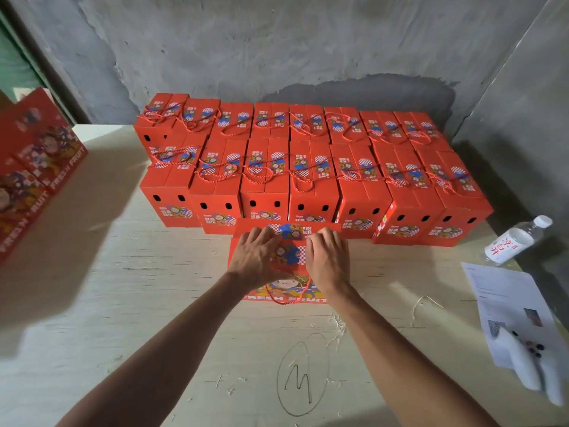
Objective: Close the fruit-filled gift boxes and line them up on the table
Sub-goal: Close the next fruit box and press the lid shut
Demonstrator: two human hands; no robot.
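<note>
A red gift box [288, 255] with cartoon print and "FRESH FRUIT" lettering stands on the pale wooden table [154, 318], just in front of the lined-up boxes. My left hand [254, 257] and my right hand [328, 258] both press down on its top flaps, fingers spread flat toward the far edge. A red cord handle hangs over its front face. Behind it stand two rows of several closed red gift boxes [308, 167] with cord handles on top, reaching back to the wall.
A stack of flat red boxes [34, 167] sits at the left edge. At the right lie a water bottle [514, 240], a printed sheet [517, 312] and white gloves [532, 371]. A grey concrete wall closes the back and right.
</note>
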